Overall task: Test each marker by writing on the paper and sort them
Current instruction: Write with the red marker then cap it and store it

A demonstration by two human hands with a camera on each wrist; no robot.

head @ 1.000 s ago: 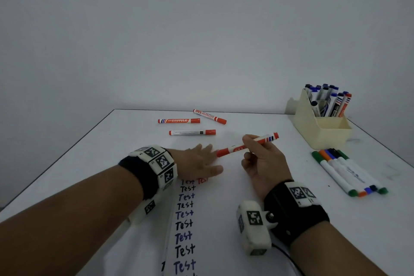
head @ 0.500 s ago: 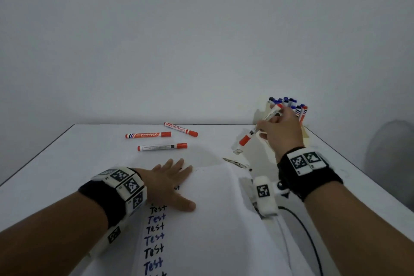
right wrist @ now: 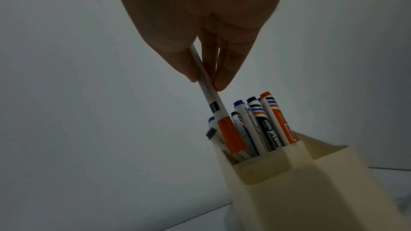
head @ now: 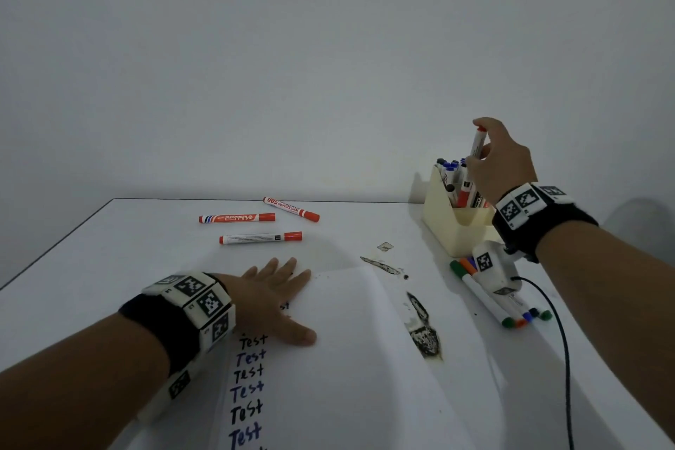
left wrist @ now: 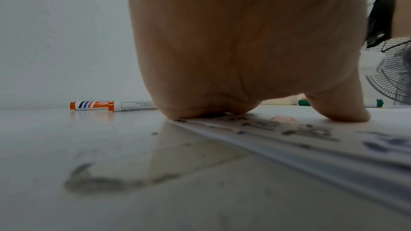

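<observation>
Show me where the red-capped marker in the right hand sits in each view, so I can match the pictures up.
Head: red-capped marker at upper right, upright in the right hand, above the cream holder.
Left wrist: not in it; only the left hand pressing the paper.
Right wrist: centre, slanting down from the fingertips, cap end low among the stored markers.
Shared landmark: the cream holder, at lower right in the right wrist view.

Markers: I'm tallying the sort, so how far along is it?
Done: a column of "Test" lines on the paper; three red markers lie sorted apart. In hand: right hand holds a red-capped marker cap-down at the holder. Left: the holder's markers. Left hand presses the paper.
</observation>
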